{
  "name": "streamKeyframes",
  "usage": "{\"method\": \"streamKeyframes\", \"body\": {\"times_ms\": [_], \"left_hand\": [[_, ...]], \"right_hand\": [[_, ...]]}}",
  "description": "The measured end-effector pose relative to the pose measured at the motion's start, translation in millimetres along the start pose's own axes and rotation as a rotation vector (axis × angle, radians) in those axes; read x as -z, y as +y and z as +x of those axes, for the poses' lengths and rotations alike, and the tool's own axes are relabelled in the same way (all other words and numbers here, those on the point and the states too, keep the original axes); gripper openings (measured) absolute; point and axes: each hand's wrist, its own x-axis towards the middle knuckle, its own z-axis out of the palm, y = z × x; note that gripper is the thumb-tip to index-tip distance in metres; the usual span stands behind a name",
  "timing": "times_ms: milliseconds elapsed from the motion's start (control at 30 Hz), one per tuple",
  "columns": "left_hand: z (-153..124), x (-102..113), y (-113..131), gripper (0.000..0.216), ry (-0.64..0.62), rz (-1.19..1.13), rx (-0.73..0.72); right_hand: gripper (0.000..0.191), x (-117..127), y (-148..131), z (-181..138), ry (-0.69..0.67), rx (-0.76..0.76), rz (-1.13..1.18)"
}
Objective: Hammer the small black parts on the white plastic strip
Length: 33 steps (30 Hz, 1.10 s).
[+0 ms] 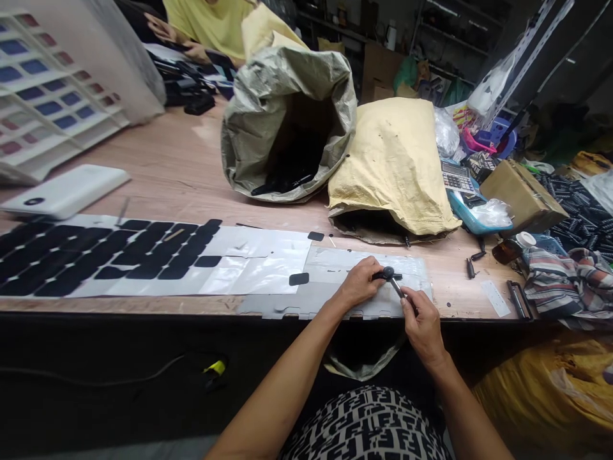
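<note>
My left hand point(360, 282) pinches a small black part with a round end point(388, 273) just above a grey board point(335, 259) at the table's front edge. In my right hand point(423, 324) is a slim tool with a metal shaft point(397, 287), closed in the fingers and slanting up to the left. Its far end meets the round end of the black part; the exact contact is too small to make out. Left of the hands, a white sheet point(244, 275) carries rows of flat black rounded pieces point(179, 255). One loose black piece point(299, 279) lies nearer my left hand.
An open sack point(244, 128) with dark contents and a yellowish sack point(393, 147) stand behind the board. A white box-shaped device point(71, 188) and a plastic crate point(71, 96) are at left. Rightward are a bottle point(510, 250), a cloth point(555, 281) and a carton point(524, 195). Another person point(205, 25) sits opposite.
</note>
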Motion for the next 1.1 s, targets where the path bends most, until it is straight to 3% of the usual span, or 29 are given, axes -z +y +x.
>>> {"method": "streamKeyframes", "body": {"times_ms": [133, 233, 400, 600, 733, 867, 967, 1100], "left_hand": [[1, 2, 1, 0.012, -0.015, -0.013, 0.028], [2, 1, -1, 0.019, -0.006, 0.003, 0.046], [1, -2, -6, 0.017, -0.004, 0.050, 0.038], [-1, -2, -6, 0.017, -0.024, 0.096, -0.043], [-34, -2, 20, 0.025, -0.102, -0.036, -0.109], [-94, -10, 43, 0.026, -0.345, -0.113, -0.145], [-129, -22, 32, 0.029, -0.445, -0.075, -0.015], [-150, -37, -15, 0.037, -0.510, 0.140, 0.364]], "right_hand": [[0.029, -2, 5, 1, -0.016, -0.029, -0.030], [0.029, 4, 17, 6, 0.052, -0.054, -0.096], [0.028, 17, 55, 20, 0.216, -0.077, -0.452], [0.027, 16, 75, 24, 0.260, -0.070, -0.740], [0.026, 13, 73, 23, 0.251, -0.063, -0.790], [0.027, 12, 75, 22, 0.250, -0.063, -0.805], [0.027, 11, 75, 23, 0.256, -0.054, -0.805], [0.026, 12, 74, 23, 0.257, -0.044, -0.806]]}}
